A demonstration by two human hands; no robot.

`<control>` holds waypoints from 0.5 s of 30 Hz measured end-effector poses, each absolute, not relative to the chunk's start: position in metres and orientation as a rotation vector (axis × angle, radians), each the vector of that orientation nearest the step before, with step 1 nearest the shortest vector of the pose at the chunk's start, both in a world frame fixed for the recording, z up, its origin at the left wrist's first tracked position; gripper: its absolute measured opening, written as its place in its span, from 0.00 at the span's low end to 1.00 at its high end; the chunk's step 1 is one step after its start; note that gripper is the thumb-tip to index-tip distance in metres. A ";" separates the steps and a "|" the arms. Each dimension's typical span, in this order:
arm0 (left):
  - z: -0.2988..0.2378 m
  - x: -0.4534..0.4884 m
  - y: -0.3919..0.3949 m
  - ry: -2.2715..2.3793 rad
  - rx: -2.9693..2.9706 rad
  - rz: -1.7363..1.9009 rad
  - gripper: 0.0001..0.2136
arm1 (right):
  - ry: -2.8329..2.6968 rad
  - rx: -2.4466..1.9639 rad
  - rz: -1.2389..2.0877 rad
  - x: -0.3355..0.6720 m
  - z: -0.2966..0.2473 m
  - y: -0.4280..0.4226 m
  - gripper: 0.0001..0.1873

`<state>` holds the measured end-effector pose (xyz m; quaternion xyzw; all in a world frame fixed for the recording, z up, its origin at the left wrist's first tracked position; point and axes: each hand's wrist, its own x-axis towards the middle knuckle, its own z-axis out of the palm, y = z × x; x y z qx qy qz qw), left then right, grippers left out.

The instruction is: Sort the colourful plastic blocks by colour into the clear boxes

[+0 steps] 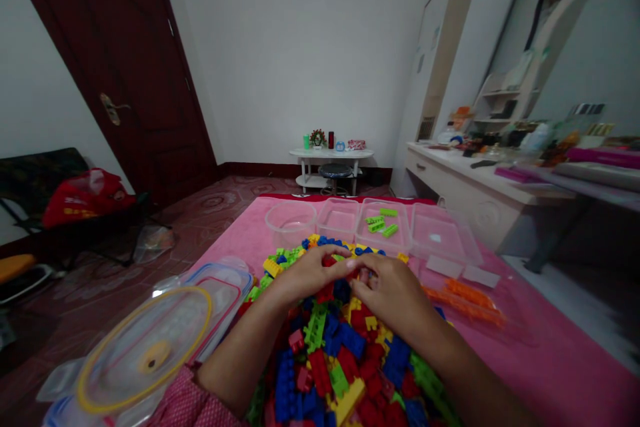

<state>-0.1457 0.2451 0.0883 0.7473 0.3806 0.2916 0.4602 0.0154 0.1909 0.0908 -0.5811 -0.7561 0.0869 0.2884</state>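
Colourful bricks under both curled hands, any hold impossible to tell, and red bag with unreadable yellow print.

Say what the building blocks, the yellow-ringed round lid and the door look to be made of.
Building blocks: probably molded plastic, semi-gloss; solid bright colors, repeated studded shapes.
Yellow-ringed round lid: likely clear plastic, smooth; colored lines show through. Ring possibly rubber or silicone.
Door: dark reddish-brown, wood or wood-look; shaped panels, but no clear grain.
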 end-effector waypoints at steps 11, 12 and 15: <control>0.126 -0.138 0.301 1.102 1.521 0.842 0.14 | -1.428 -1.312 0.692 0.047 0.101 0.210 0.21; 0.133 -0.133 0.316 1.152 1.539 0.897 0.14 | -1.392 -1.305 0.704 0.050 0.103 0.211 0.21; 0.139 -0.114 0.361 1.275 1.597 1.035 0.16 | -1.372 -1.279 0.698 0.052 0.107 0.209 0.21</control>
